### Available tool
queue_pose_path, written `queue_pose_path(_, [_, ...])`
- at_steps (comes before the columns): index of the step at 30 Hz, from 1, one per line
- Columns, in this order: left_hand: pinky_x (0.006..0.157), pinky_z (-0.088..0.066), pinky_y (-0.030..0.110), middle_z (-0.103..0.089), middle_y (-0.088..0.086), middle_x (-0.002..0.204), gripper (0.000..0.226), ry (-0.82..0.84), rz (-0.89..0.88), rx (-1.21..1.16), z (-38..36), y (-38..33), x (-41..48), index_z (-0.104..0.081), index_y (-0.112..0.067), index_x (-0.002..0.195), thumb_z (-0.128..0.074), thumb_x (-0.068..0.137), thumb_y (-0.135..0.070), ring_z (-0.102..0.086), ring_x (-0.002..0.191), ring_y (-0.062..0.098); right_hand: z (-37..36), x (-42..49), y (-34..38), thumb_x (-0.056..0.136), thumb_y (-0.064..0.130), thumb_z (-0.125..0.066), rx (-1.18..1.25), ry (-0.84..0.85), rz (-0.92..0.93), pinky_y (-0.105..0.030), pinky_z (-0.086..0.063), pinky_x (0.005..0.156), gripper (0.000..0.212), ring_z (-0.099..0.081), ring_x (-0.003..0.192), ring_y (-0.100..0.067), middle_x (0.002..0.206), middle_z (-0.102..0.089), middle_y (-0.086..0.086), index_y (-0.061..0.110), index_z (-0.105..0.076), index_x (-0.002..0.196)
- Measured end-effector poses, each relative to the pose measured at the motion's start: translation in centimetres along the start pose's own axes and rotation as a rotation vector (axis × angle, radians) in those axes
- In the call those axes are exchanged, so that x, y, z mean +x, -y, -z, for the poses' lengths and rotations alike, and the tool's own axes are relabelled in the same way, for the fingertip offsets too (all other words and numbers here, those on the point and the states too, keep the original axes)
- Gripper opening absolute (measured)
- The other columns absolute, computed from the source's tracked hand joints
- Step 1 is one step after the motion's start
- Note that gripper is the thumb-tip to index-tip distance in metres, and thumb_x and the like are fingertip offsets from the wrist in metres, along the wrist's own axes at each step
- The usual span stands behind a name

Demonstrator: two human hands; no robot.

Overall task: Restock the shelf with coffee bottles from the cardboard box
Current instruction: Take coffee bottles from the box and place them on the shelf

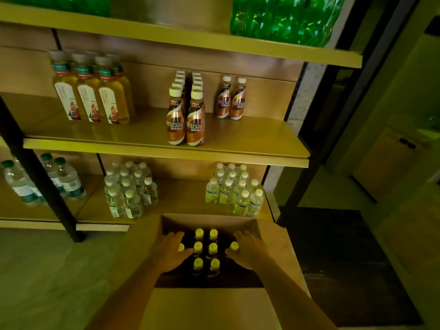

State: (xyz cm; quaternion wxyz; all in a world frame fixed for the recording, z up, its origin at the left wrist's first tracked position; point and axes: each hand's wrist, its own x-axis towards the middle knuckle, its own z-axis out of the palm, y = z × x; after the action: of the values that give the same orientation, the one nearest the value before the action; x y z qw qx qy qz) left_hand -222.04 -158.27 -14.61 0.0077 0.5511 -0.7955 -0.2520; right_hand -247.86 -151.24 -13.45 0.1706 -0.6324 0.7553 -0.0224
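Observation:
An open cardboard box [273, 236] stands on the floor below me, holding several coffee bottles [206, 250] with pale caps. My left hand [170, 251] reaches into the box over a bottle at the left side, fingers spread. My right hand [247, 251] reaches in at the right side, over another cap. Whether either hand grips a bottle is unclear. On the middle shelf [250, 141] stand two rows of brown coffee bottles [187, 117] and a pair of the same [230, 100] further back to the right.
Amber tea bottles [91, 91] stand at the left of the middle shelf. The lower shelf holds clear water bottles [129, 189] and yellowish drinks [235, 191]. Green bottle packs [283, 17] fill the top shelf. A black post [40, 177] rises at left.

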Motion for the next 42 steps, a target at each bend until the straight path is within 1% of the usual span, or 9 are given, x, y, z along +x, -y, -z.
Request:
queue_pose_path(6, [0.106,-0.042,0.040,-0.045,0.005,0.147,0.076,0.013,0.077,-0.120,-2.3,2.2,2.5,-0.038,-0.021,0.147,-0.057,0.085,-0.062,-0.046,0.133,0.025,-2.6,2.9,-2.0,0.089,0.059,-0.057,0.064,0.032,-0.067,-0.040,-0.046,0.103,0.072,-0.048,0.133,-0.026,0.146,-0.048,-0.004,0.023,-0.037,0.148])
queue_pose_path(11, [0.096,-0.042,0.029,-0.048,0.006,0.145,0.071,0.047,0.138,-0.255,-5.1,3.4,4.7,-0.036,-0.014,0.145,-0.065,0.088,-0.045,-0.050,0.130,0.024,-5.7,5.5,-3.9,0.088,0.056,-0.062,0.148,0.038,-0.130,-0.040,-0.047,0.101,0.073,-0.049,0.133,-0.026,0.145,-0.049,-0.004,0.021,-0.036,0.147])
queue_pose_path(16, [0.100,-0.042,0.034,-0.048,0.008,0.145,0.081,0.041,0.233,-0.426,-8.2,5.5,7.3,-0.035,-0.013,0.146,-0.078,0.080,-0.032,-0.048,0.133,0.029,-10.4,8.3,-5.7,0.082,0.050,-0.073,0.307,0.059,-0.193,-0.038,-0.049,0.094,0.078,-0.055,0.126,-0.028,0.137,-0.056,-0.005,0.019,-0.038,0.144])
queue_pose_path(21, [0.096,-0.046,0.032,-0.063,0.006,0.124,0.060,0.048,0.258,-0.575,-11.4,6.9,9.2,-0.054,-0.014,0.129,-0.082,0.076,-0.013,-0.058,0.120,0.024,-15.2,9.8,-7.6,0.079,0.034,-0.083,0.583,0.043,-0.239,-0.035,-0.051,0.096,0.059,-0.061,0.119,-0.023,0.125,-0.066,-0.003,0.016,-0.058,0.129])
queue_pose_path(24, [0.093,-0.043,0.031,-0.063,0.004,0.120,0.056,0.016,0.281,-0.686,-12.8,7.3,10.2,-0.054,-0.018,0.125,-0.081,0.076,-0.009,-0.058,0.117,0.023,-16.8,10.3,-8.1,0.079,0.025,-0.084,0.702,0.023,-0.249,-0.022,-0.046,0.090,0.054,-0.061,0.118,-0.017,0.123,-0.068,0.001,0.017,-0.063,0.128])
queue_pose_path(26, [0.092,-0.042,0.030,-0.060,0.001,0.116,0.058,0.009,0.315,-0.755,-13.5,7.5,10.7,-0.051,-0.021,0.125,-0.080,0.077,-0.006,-0.056,0.113,0.019,-17.6,10.7,-8.3,0.080,0.023,-0.084,0.740,0.013,-0.250,-0.016,-0.045,0.086,0.050,-0.063,0.115,-0.015,0.119,-0.069,0.003,0.018,-0.065,0.126])
queue_pose_path(32, [0.090,-0.046,0.032,-0.064,0.003,0.110,0.055,-0.040,0.341,-0.813,-15.1,8.3,12.0,-0.057,-0.018,0.122,-0.079,0.075,0.000,-0.059,0.112,0.025,-18.5,11.8,-8.1,0.080,0.017,-0.082,0.784,0.017,-0.230,-0.024,-0.046,0.092,0.050,-0.061,0.115,-0.014,0.121,-0.068,0.003,0.019,-0.064,0.127])
queue_pose_path(35, [0.083,-0.045,0.028,-0.066,0.006,0.109,0.047,-0.056,0.313,-0.822,-15.2,8.2,11.9,-0.060,-0.013,0.119,-0.077,0.077,0.001,-0.061,0.106,0.024,-18.4,11.8,-8.0,0.081,0.009,-0.080,0.808,-0.008,-0.217,-0.012,-0.044,0.084,0.046,-0.061,0.115,-0.014,0.118,-0.069,0.001,0.015,-0.066,0.124])
queue_pose_path(42, [0.070,-0.047,0.021,-0.071,0.004,0.097,0.034,-0.068,0.260,-0.829,-14.1,7.7,11.4,-0.066,-0.009,0.105,-0.078,0.076,0.002,-0.067,0.094,0.017,-17.3,11.6,-7.4,0.081,0.016,-0.081,0.831,-0.069,-0.207,-0.033,-0.050,0.094,0.041,-0.064,0.112,-0.017,0.117,-0.071,0.001,0.017,-0.068,0.120])
